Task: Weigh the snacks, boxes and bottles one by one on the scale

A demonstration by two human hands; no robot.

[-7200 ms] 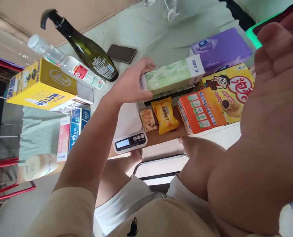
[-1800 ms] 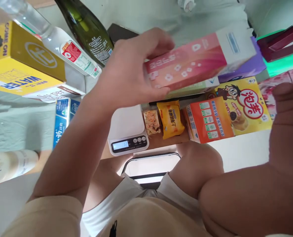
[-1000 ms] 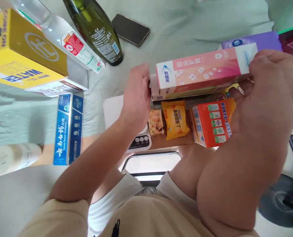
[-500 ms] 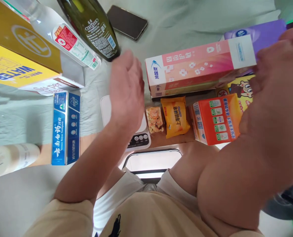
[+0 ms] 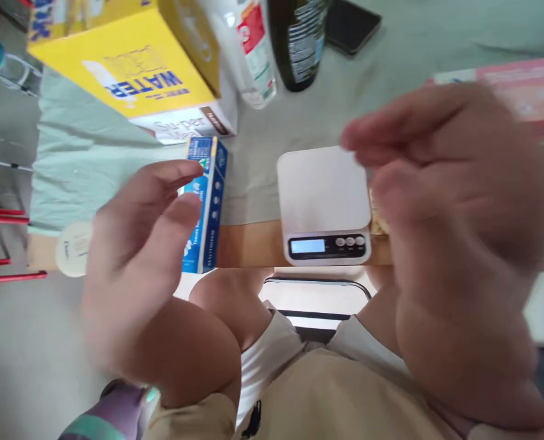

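My left hand (image 5: 137, 244) hovers in front of the blue toothpaste box (image 5: 212, 211), partly covering it. Its thumb and fingers are apart and I see nothing between them; whether it touches the box I cannot tell. My right hand (image 5: 464, 189), smeared by motion, is raised just right of the white kitchen scale (image 5: 324, 192). Its fingers are half curled, the thumb a little apart, with nothing visible in them. The scale's plate is bare and its display is lit. Behind the right hand, a small wrapped snack (image 5: 379, 214) shows only in part.
At the back left stand a yellow and white carton (image 5: 148, 79), a clear bottle (image 5: 256, 61) and a dark green bottle (image 5: 299, 46). A phone (image 5: 352, 27) lies behind them. A white-capped bottle (image 5: 73, 247) is at left, a pink box (image 5: 538, 91) at far right.
The view has swung left. My left hand has moved from over the scale to the toothpaste box. My right hand has left the boxes at right and come near the scale.
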